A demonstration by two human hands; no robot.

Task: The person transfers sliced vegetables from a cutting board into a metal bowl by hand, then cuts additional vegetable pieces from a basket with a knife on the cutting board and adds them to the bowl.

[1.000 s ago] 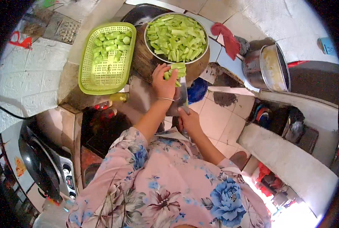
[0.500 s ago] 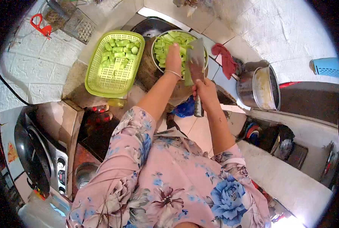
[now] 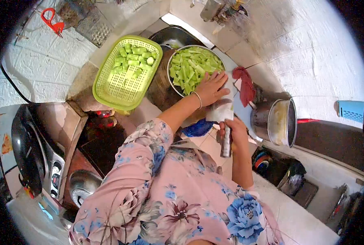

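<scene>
My right hand [image 3: 237, 132] grips the handle of a cleaver [image 3: 220, 112], its broad blade pointing away from me. My left hand [image 3: 211, 90] has its fingers stretched out over the near right rim of a round bowl [image 3: 169, 77], just above the blade. Whether it touches the blade I cannot tell. Sliced green vegetable pieces [image 3: 192, 65] fill the bowl. To its left, a green plastic basket [image 3: 100, 92] holds chunkier green pieces [image 3: 133, 58]. A round wooden board [image 3: 159, 87] lies partly hidden beneath the bowl.
A metal pot [image 3: 271, 122] lies tipped at the right, near a dark red cloth [image 3: 246, 87]. Behind the bowl is a black basin [image 3: 178, 34]. A black pan [image 3: 27, 151] rests on a cooker at the left. A blue plastic bag [image 3: 198, 128] sits below the board.
My left hand has moved from over the vegetable pieces toward me and right, fingers now spread. The cleaver has come down, away from the bowl, closer to my body.
</scene>
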